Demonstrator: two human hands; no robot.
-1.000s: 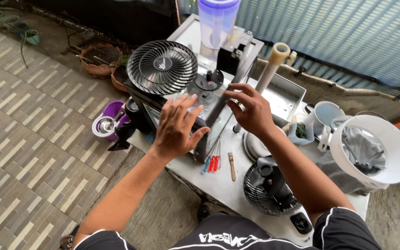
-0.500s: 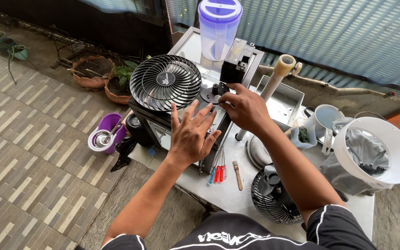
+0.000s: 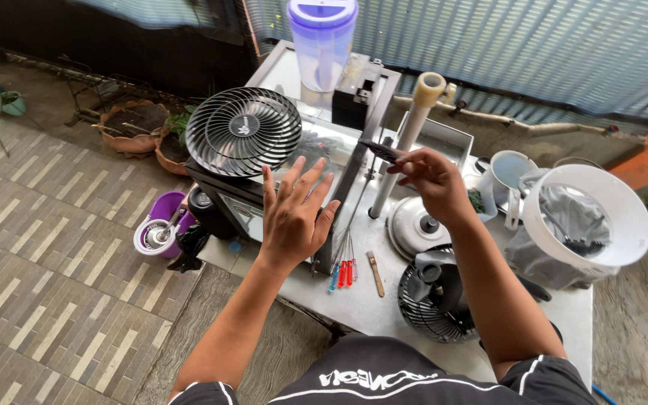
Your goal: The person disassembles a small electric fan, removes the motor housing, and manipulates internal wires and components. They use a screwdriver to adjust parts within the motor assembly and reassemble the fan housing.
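Now the left hand (image 3: 294,217) hovers flat, fingers (image 3: 305,178) spread wide and holding nothing, just above the near edge of a dark boxy metal frame (image 3: 354,161) that stands on the grey work table (image 3: 384,300). Over on the other side, the right hand (image 3: 433,180) is raised above the table, thumb and forefinger pinched on a small dark part (image 3: 382,150) (a clip or a bracket, too small to tell which), held right at the frame's upper right edge, beside the pale upright tube (image 3: 414,127).

Behind the open palm sits a round black fan grille (image 3: 243,131), resting on top of the frame's left end. Down on the table, just below the left hand, a cluster of red and blue screwdrivers (image 3: 343,271) lies touching a wooden-handled tool (image 3: 375,273). Further right: a round metal lid (image 3: 414,225), a black fan motor with its rear grille (image 3: 436,296), and a white bucket (image 3: 586,217) lined with a grey bag.

For good work here, I'd judge the pinch should stay firm and close to the part's end, so it lines up squarely with the frame's edge, while the open hand comes down to brace the frame against sliding. The grille looks loosely perched, so a careless nudge could tip it off.
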